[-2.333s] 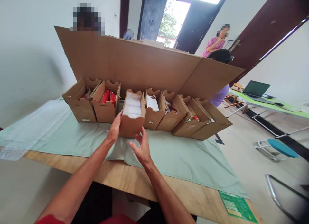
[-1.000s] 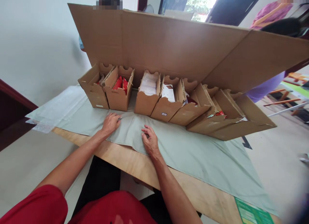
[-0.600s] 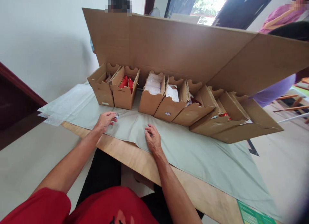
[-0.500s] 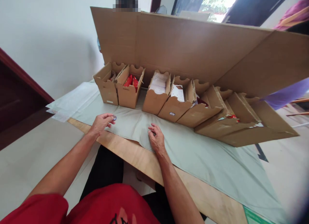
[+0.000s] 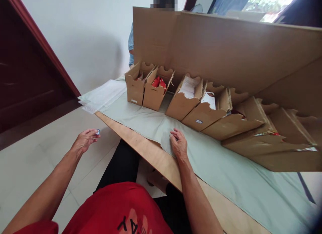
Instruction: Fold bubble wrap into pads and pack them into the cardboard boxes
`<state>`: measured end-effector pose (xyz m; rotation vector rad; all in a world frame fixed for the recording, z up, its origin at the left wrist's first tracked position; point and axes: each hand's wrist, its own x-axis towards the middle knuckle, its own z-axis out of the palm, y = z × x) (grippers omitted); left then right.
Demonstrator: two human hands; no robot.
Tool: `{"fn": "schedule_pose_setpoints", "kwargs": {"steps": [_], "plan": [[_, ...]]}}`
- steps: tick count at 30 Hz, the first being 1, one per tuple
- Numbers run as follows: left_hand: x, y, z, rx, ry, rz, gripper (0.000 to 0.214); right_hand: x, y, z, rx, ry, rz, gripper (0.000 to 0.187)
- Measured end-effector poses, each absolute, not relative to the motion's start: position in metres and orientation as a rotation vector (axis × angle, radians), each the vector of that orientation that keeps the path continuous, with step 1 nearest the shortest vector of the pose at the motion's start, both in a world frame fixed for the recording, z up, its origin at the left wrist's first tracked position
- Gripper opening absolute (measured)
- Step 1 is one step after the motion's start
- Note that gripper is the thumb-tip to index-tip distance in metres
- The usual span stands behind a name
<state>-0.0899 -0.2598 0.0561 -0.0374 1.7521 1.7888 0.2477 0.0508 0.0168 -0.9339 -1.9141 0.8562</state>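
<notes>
Out past the table's edge, over the floor, my left hand (image 5: pixel 86 140) pinches a small blue-edged label (image 5: pixel 98 132) between thumb and fingertips. My right hand (image 5: pixel 179 142) rests on the pale green cloth (image 5: pixel 141 121) with fingers loosely bent and apart, holding nothing. Beyond it stands a cardboard box (image 5: pixel 192 114) bearing a similar blue-edged label (image 5: pixel 199 121) on its front and a white item inside. Left of that, another cardboard box (image 5: pixel 179 106) holds bubble wrap (image 5: pixel 188 87). Red packets (image 5: pixel 159 83) show in a further box (image 5: pixel 152 98).
Several more cardboard boxes (image 5: pixel 241 140) stand in the row to the right. Behind them rises a tall cardboard panel (image 5: pixel 213 46), with a person (image 5: pixel 131 46) partly hidden behind it. Clear plastic sheets (image 5: pixel 103 93) lie at the table's left end. The bare wooden edge (image 5: pixel 136 141) runs nearest me.
My left hand has moved left and down with the label, from above the cloth to beyond the table edge. The view has turned left. My right hand stays on the cloth.
</notes>
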Motion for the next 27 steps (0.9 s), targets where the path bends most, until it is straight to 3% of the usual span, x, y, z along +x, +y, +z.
{"fn": "schedule_pose_setpoints", "kwargs": {"steps": [5,13,27], "plan": [[-0.099,-0.258,0.035,-0.119,1.538,1.868,0.021,0.247,0.054,0.017,-0.942,-1.941,0.8,0.03],[-0.115,-0.241,0.001,-0.128,1.212,2.01,0.02,0.245,0.057,0.021,-0.964,-1.999,0.681,0.034],[-0.174,-0.236,-0.017,-0.075,1.045,2.047,0.017,0.246,0.06,0.019,-0.999,-2.115,0.483,0.032]]}}
